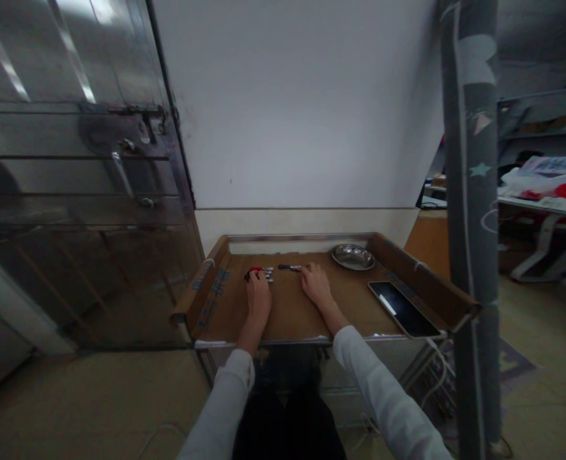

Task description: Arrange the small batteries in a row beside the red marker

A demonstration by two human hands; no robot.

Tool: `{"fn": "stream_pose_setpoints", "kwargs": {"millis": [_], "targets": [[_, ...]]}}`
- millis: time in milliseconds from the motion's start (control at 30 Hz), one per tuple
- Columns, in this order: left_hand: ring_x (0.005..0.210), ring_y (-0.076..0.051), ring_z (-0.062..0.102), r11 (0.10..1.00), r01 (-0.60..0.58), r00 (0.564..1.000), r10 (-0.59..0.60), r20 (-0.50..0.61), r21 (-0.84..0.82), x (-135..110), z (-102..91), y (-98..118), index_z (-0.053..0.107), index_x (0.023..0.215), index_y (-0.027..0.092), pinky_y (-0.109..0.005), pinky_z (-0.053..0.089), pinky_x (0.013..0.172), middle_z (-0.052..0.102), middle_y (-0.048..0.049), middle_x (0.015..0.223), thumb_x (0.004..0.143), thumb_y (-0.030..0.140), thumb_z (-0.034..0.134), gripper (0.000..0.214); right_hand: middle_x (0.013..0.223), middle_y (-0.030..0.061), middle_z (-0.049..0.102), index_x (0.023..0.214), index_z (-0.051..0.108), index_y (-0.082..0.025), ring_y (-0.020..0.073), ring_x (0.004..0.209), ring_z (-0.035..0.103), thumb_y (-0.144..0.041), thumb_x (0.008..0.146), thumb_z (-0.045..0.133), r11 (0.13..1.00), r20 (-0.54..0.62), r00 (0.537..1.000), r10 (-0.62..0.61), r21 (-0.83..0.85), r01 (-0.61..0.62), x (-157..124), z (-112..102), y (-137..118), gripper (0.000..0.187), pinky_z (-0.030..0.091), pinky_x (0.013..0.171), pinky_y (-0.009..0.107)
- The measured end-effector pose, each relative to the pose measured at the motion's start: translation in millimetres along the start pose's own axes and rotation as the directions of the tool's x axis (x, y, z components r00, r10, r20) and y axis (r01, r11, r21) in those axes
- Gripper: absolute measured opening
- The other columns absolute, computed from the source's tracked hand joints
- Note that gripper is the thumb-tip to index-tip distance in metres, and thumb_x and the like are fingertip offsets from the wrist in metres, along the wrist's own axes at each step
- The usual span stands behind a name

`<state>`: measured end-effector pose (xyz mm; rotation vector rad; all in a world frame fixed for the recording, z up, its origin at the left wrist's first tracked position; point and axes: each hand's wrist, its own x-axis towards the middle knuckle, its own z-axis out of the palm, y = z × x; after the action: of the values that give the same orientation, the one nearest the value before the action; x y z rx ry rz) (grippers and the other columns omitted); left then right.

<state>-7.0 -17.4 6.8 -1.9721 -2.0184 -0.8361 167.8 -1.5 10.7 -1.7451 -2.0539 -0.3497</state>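
On the cardboard-lined table (283,313), my left hand (259,295) has its fingers curled over a small group of short red and black rods with silver ends (266,271). The fingers hide part of the group, and the exact kind of rod is too small to make out. My right hand (315,284) reaches in from the right, fingers bent. Its fingertips close on the silver end of a slim black-and-silver rod (287,267), which lies sideways and points left towards the group.
A shiny round metal dish (352,256) sits at the back right. Nearer lies a dark-screened phone or tablet (402,309). Raised cardboard sides (420,275) edge the table. Behind is a white wall (302,115), with a metal door (82,166) left and a wrapped post (472,191) right.
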Motion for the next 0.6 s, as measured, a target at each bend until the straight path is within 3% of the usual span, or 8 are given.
{"fn": "stream_pose_setpoints", "kwargs": {"millis": [100,233,300,433,600], "targets": [[0.089,-0.019,0.053,0.996,-0.084,0.996,0.084,-0.012,0.021,0,1.3,8,0.051,0.107,0.01,-0.03,0.042,0.076,0.049,-0.0131,0.106,0.086,0.007,0.033,0.028,0.116,0.0098,0.051,0.117,0.053,-0.025,0.0226,0.105,0.044,-0.02,0.085,0.041,1.0,0.014,1.0,-0.011,-0.007,0.011,2,3,-2,0.035,0.033,0.086,0.033],[0.094,-0.021,0.051,0.954,-0.297,0.954,0.296,0.039,0.031,3,5.4,20,0.053,0.103,0.013,-0.034,0.039,0.082,0.053,-0.0103,0.099,0.087,0.013,0.036,0.024,0.11,0.0113,0.053,0.107,0.056,-0.019,0.0227,0.103,0.044,-0.021,0.086,0.039,1.0,0.023,1.0,0.011,-0.012,-0.011,2,7,0,0.028,0.033,0.084,0.032],[0.096,-0.022,0.05,0.937,-0.347,0.938,0.346,0.041,0.032,8,10.1,28,0.054,0.102,0.013,-0.035,0.037,0.084,0.054,-0.0102,0.099,0.086,0.013,0.038,0.023,0.106,0.0115,0.054,0.104,0.056,-0.016,0.0224,0.1,0.045,-0.019,0.086,0.037,1.0,0.009,1.0,0.02,-0.016,-0.019,2,8,0,0.026,0.033,0.083,0.032],[0.096,-0.023,0.049,0.945,-0.327,0.944,0.325,0.062,0.023,22,20.0,38,0.056,0.102,0.014,-0.037,0.034,0.084,0.055,-0.0112,0.101,0.086,0.015,0.038,0.024,0.104,0.0119,0.054,0.105,0.055,-0.015,0.022,0.098,0.045,-0.019,0.086,0.037,1.0,0.001,1.0,0.029,-0.005,-0.029,3,10,1,0.026,0.033,0.083,0.032],[0.096,-0.025,0.047,0.965,-0.264,0.96,0.262,0.101,0.009,33,24.0,35,0.059,0.096,0.016,-0.038,0.032,0.082,0.057,-0.0106,0.098,0.088,0.017,0.036,0.025,0.105,0.0104,0.054,0.104,0.055,-0.017,0.0215,0.098,0.045,-0.024,0.086,0.041,0.999,0.02,0.999,0.025,0.029,-0.026,3,10,3,0.024,0.032,0.082,0.031]]}}
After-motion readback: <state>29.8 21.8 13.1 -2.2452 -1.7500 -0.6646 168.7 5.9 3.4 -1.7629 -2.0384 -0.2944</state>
